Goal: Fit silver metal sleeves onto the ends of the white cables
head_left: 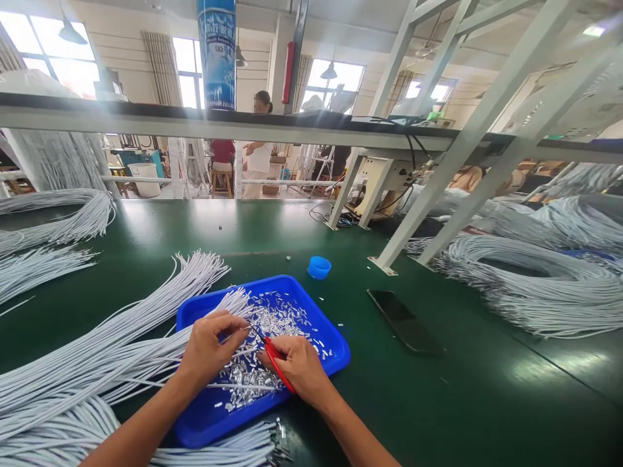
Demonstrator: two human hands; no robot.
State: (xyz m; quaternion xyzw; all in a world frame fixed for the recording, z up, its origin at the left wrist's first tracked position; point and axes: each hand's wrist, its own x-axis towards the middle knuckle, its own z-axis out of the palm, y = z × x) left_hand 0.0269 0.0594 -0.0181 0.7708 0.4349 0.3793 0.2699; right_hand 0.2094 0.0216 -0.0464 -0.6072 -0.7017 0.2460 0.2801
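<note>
A blue tray (pixel 331 337) lies on the green table in front of me, strewn with several small silver metal pieces (pixel 272 318). My left hand (pixel 209 347) is pinched on the end of a thin white cord (pixel 146 363) over the tray. My right hand (pixel 299 366) is closed round a red-handled tool (pixel 277 364), its dark tip pointing at the cord end between my hands. A thick bundle of white cords (pixel 97 344) fans from the lower left onto the tray's left edge.
A dark phone (pixel 403 321) lies right of the tray, and a small blue cup (pixel 319 266) sits behind it. Coiled white cords (pixel 545 285) fill the right side, more lie far left (pixel 53 227). White frame legs (pixel 418 214) stand on the table. A person (pixel 257 149) stands beyond.
</note>
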